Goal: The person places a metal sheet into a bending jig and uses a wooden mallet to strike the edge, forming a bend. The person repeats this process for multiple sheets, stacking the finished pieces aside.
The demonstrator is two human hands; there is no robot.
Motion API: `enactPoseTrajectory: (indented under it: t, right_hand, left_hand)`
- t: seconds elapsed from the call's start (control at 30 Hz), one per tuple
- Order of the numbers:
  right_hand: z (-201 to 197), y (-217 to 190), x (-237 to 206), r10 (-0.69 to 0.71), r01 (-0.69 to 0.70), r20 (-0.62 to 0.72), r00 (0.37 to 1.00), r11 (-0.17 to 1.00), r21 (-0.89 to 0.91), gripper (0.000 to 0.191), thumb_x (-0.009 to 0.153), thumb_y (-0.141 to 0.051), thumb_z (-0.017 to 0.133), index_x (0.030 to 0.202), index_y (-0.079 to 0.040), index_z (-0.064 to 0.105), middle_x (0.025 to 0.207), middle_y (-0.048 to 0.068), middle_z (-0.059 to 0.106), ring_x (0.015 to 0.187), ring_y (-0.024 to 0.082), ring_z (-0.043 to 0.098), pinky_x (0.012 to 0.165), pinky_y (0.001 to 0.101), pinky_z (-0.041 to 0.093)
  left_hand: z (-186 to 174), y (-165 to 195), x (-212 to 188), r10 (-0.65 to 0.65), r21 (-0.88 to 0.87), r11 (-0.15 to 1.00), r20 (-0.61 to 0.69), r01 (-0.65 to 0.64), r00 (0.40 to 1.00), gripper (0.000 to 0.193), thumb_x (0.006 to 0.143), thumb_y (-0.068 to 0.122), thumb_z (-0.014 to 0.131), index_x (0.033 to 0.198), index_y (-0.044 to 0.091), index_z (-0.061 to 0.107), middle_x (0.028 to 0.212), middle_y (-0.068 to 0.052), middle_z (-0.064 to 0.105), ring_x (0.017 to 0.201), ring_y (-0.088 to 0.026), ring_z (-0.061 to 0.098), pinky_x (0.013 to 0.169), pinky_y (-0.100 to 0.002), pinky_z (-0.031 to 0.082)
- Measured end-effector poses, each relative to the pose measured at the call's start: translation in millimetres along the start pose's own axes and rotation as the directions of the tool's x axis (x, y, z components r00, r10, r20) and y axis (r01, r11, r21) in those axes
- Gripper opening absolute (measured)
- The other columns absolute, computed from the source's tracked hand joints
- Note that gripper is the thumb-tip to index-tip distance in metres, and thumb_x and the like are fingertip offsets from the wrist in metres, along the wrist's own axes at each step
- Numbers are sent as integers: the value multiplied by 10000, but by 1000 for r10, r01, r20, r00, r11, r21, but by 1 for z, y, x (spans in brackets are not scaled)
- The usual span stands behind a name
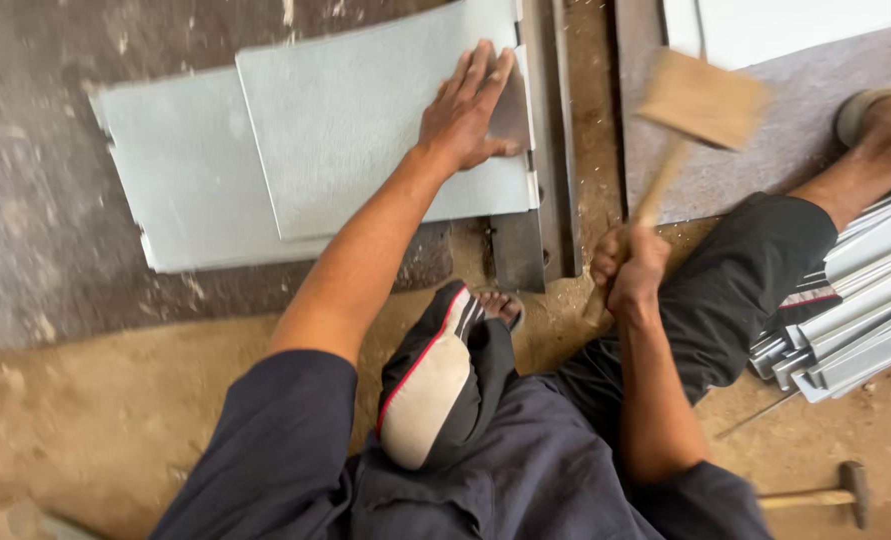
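Note:
My left hand (468,108) lies flat, fingers spread, on the right part of a grey sheet-metal piece (365,120) near its folded edge. That edge rests along a dark steel bar (550,150) on the floor. A second grey sheet (180,180) lies under it to the left. My right hand (629,272) grips the handle of a wooden mallet (703,100), whose blurred block head is raised above the bar, to the right of the sheet's edge. I sit on the ground with one knee (435,385) bent between my arms.
A stack of folded metal channels (850,315) lies at the right beside my outstretched leg and sandalled foot (885,125). A small steel hammer (830,493) rests on the dirt floor at lower right. A pale sheet (795,25) lies at the top right.

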State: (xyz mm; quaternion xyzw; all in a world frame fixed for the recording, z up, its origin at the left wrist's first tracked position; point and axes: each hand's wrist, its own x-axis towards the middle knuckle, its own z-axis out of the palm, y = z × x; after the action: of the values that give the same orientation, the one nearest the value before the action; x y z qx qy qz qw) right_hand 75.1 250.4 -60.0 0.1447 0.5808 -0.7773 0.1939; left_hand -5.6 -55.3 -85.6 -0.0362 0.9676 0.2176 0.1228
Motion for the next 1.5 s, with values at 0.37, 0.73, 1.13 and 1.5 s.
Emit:
enactPoseTrajectory:
  t: [0.37, 0.73, 1.13, 1.5]
  right_hand:
    - [-18, 17, -12, 268, -258, 41, 962, 951, -168, 437, 1054, -422, 457, 785, -79, 478, 616, 8, 452, 456, 119, 417, 394, 288, 341]
    - [-30, 44, -42, 426, -398, 57, 903, 877, -269, 401, 1053, -329, 468, 744, -73, 462, 650, 21, 474, 488, 119, 439, 404, 291, 372]
    - [-25, -6, -83, 210, -189, -13, 978, 847, -497, 511, 1108, -387, 396, 757, -42, 533, 600, 14, 472, 473, 104, 443, 425, 268, 373]
    - [0, -20, -101, 158, -126, -23, 987, 681, -721, 537, 1105, -382, 401, 717, -31, 521, 558, 41, 476, 465, 131, 458, 428, 293, 369]
  left_hand:
    - [2, -4, 6, 81, 70, 995, -83, -75, 993, 1250, 705, 579, 904, 1620, 417, 69, 1676, -122, 1, 1543, -361, 103, 1227, -570, 321]
    - [-10, 11, 19, 194, 112, 976, -59, -186, 979, 733, 591, 381, 942, 1237, 393, 597, 1521, -129, 403, 1394, -388, 389, 956, -574, 524]
    - [-21, 33, 25, 93, -262, 964, 175, -45, 980, 500, 825, 221, 796, 1280, 157, 599, 987, -107, 730, 909, -250, 721, 903, -344, 594]
    - [-10, 20, 19, 141, -479, 871, 28, -111, 990, 420, 915, 357, 658, 1241, 115, 551, 1076, -191, 717, 825, -385, 747, 649, -271, 697]
